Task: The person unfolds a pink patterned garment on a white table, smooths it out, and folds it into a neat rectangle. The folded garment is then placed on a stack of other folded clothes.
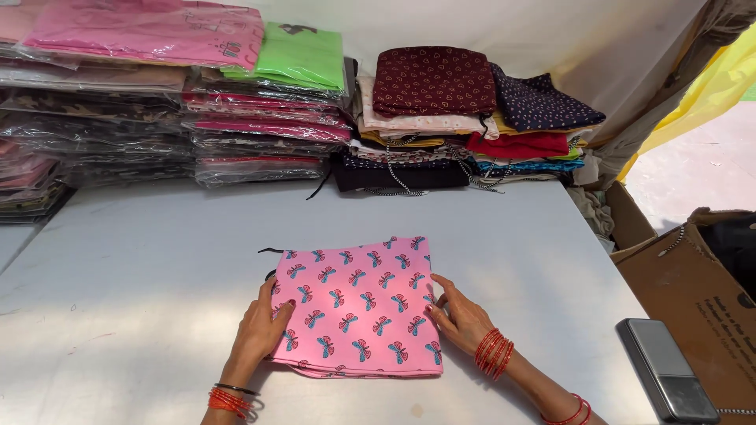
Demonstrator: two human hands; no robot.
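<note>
Upper left of the frame: stacks of garments sealed in clear plastic bags (118, 118), glossy and crinkled, mostly pink and dark tones, with one bright green packet (299, 55) on top toward the centre. These packets lie flat and squared.

Lower left to centre: the left hand (264, 327) rests open, palm down, on the left edge of the pink folded cloth (358, 307), fingers spread over the fabric rather than closed around it. Red and black bangles sit at that wrist.

Centre: the pink folded cloth lies flat on the white table (142, 267), in the lower middle of the frame. It is a soft, matte fabric printed with small blue and red butterfly shapes, folded into a near-square block with layered edges visible along the bottom. A dark cord end shows at its upper left corner. Judged from its tidy outline, the folding appears largely complete; the hands seem to be pressing or squaring the edges. It is not bagged, unlike the packets at upper left.

Upper centre: a pile of unbagged folded cloths (465, 118) in maroon, navy, cream, red and yellow, small prints, with striped drawcords hanging loose.

Lower centre right: the right hand (461, 315) lies open and flat against the cloth's right edge, fingertips on the fabric, gripping nothing. Red bangles at the wrist.

Lower right: a small grey scale-like device (665, 370) with a metallic top, beside a brown cardboard box (685, 283)
</note>
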